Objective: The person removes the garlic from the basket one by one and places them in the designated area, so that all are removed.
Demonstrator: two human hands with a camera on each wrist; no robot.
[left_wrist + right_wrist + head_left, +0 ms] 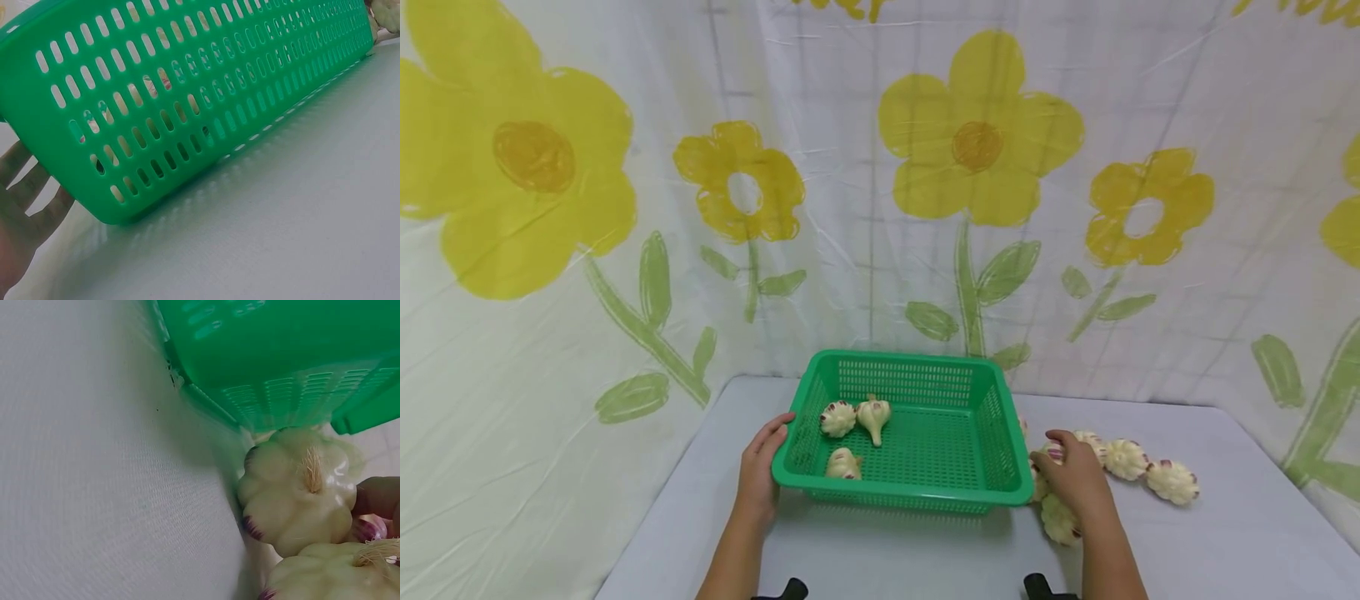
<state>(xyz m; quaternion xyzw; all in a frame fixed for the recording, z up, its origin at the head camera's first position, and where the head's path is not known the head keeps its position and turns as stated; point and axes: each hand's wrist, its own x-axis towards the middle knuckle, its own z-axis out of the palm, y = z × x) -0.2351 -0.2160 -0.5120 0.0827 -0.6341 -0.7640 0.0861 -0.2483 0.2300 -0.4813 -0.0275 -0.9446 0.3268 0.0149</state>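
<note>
A green plastic basket [902,500] stands on the table, with three garlic bulbs [874,417] in its left part. My left hand [760,475] touches the basket's left end from outside; its fingers [53,209] lie fairly straight against the end wall in the left wrist view. Just right of the basket, my right hand [1078,479] reaches over a group of garlic bulbs. Its thumb and forefinger are bent around one purple-striped garlic bulb [1054,452]. Nearer to me, another garlic bulb [300,494] sits close to the basket wall, beside a fingertip [375,495].
More garlic bulbs [1126,459] lie in a line to the right of my right hand. One garlic bulb [1060,521] lies in front of it. The table [917,558] has a pale cover. Behind it hangs a white curtain [842,275] printed with yellow flowers.
</note>
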